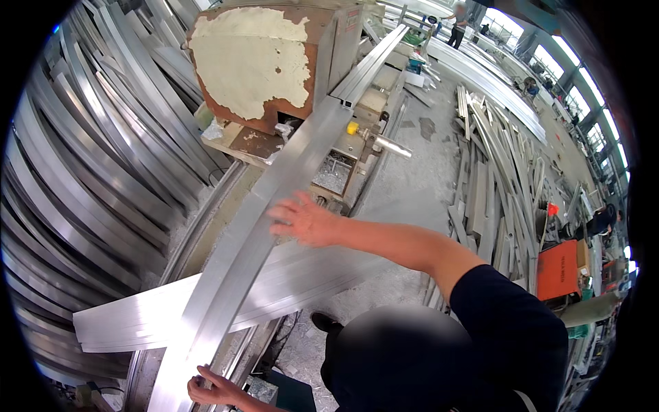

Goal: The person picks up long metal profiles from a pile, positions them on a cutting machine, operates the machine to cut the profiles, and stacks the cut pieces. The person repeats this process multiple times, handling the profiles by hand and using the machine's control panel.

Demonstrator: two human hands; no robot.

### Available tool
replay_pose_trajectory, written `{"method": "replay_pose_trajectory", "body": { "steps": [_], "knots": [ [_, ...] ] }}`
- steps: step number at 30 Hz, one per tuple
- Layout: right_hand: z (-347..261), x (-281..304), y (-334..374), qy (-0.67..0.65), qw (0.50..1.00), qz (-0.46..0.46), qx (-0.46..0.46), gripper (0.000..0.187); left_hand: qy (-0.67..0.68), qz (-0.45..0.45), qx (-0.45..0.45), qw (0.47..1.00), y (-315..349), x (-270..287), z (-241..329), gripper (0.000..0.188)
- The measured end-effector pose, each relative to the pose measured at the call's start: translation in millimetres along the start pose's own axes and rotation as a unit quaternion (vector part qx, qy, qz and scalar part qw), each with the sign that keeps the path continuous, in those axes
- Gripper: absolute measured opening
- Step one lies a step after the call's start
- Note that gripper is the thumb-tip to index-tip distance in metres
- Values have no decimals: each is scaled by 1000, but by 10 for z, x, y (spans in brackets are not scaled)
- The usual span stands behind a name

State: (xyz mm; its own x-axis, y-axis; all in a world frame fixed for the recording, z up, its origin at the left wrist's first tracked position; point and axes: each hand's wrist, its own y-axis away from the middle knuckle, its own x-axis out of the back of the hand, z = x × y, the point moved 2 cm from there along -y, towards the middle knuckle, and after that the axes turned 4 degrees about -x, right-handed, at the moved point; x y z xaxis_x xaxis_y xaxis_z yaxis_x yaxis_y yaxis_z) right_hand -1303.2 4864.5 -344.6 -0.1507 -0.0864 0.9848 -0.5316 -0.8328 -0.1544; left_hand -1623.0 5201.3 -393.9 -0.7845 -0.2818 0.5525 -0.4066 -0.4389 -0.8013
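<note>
Left side: stacked long silver metal profiles (pixel 89 158) block reach; narrow gap between them and bar.
Far left: bulky brown machine housing with peeling cream paint (pixel 250 62) stands tight against bar's upper part.
Centre: long silver rectangular metal bar (pixel 230 268) runs diagonally, bars low crossing; room above it.
Crosswise: wide flat silver metal panel (pixel 295 275) passes under bar, fills low space both sides.
Right of bar, far: yellow knob (pixel 353 128) and shiny metal cylinder (pixel 392 145) jut out.
Mid-bar: bare right hand (pixel 302 218) and forearm cut across.
Near end: bare left hand (pixel 211 388) occupies right edge.
Open lane: grey concrete floor (pixel 425 178), machine to offcut heap (pixel 501 178).
</note>
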Motion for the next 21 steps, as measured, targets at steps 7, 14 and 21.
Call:
{"method": "replay_pose_trajectory", "body": {
  "steps": [7, 14, 21],
  "knots": [
    [144, -25, -673, 2, 998, -43, 38, 104, 513, 204, 517, 654, 697, -222, -901, 42],
    [14, 305, -1300, -16, 973, -185, 135, 99, 865, 269, 327, 269, 501, -914, -1228, 94],
    [2, 1037, -981, -40, 982, -111, 144, 107, 899, 252, 250, 254, -128, -337, -564, 97]
  ]
}}
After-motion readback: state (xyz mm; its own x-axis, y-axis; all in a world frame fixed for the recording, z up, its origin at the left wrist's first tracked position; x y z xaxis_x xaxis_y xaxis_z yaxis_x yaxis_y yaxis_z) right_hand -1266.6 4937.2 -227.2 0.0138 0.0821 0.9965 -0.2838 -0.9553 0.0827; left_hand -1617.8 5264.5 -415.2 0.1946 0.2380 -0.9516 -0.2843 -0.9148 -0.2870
